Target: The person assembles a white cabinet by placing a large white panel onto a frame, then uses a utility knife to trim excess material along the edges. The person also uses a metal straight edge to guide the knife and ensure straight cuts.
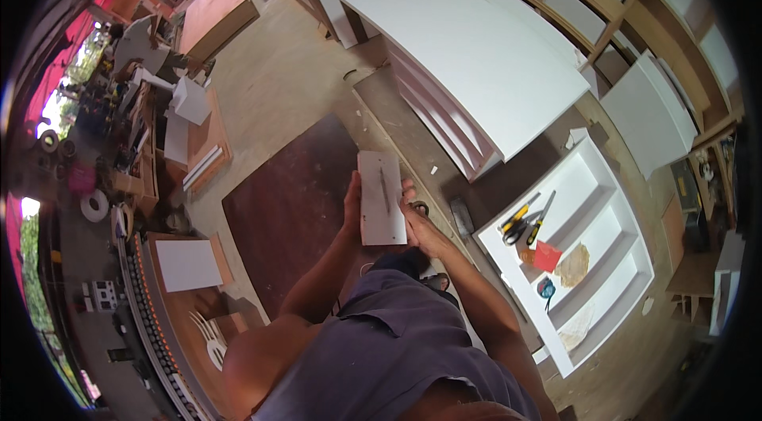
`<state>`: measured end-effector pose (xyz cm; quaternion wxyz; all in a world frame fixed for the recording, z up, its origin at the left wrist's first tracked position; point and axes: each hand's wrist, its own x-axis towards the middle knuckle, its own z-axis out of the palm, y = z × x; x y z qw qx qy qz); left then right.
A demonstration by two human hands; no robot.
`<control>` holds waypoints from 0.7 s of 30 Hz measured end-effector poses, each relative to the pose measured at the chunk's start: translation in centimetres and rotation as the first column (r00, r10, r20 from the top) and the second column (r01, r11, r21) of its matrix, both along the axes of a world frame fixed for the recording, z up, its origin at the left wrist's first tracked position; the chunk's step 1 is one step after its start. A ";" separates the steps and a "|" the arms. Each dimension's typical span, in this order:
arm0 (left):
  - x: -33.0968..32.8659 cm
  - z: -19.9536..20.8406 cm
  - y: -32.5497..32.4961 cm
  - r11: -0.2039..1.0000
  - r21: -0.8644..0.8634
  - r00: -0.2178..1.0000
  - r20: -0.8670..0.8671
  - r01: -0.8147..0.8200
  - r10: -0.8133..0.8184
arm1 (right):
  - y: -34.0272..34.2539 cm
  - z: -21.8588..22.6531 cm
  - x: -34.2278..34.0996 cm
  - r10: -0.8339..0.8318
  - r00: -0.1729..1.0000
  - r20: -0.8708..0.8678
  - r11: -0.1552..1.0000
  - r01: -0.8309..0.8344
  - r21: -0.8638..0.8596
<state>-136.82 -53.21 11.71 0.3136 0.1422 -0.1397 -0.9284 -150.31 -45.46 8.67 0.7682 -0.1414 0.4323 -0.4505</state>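
Note:
Between my two hands is a white rectangular piece (372, 211), held lengthwise in front of my body. It has a long thin grey mark down its face and small dark spots near its edge; whether it is a box or a board I cannot tell. My left hand (352, 205) presses along its left side. On the other side, my right hand (421, 227) grips the right edge near the lower end, with fingertips showing above. Parts of the fingers are hidden behind the piece.
A dark brown sheet (290, 199) lies on the floor below. At right, a white compartmented frame (611, 203) carries yellow-and-black hand tools (520, 224), a red packet (547, 257) and a blue tape measure (545, 288). Beyond stands a large white cabinet (468, 32). Someone (136, 44) works far left.

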 end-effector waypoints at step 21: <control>-2.1 1.4 -70.0 0.703 -0.441 0.587 0.390 -0.557 0.710 | -26.4 11.0 -29.3 -0.358 -0.391 -0.848 0.752 -0.659 -0.014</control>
